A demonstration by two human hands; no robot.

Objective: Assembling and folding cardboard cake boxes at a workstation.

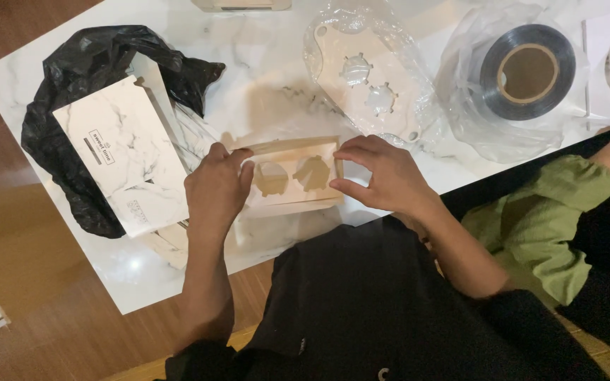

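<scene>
Both my hands hold a beige cardboard insert [293, 176] with two star-cut round holes, just above the white marble table [262, 92]. My left hand [217, 189] grips the insert's left end, thumb on top. The fingers of my right hand [383, 173] pinch its right edge. My dark clothing fills the lower middle of the view.
A stack of flat marble-print boxes [125, 152] lies on a black plastic bag [72, 92] at the left. Beyond the insert lie clear plastic wrap [365, 67] and a roll of clear film [527, 70]. Another person's green sleeve [552, 212] is at the right. Wooden floor [22, 240] lies left of the table.
</scene>
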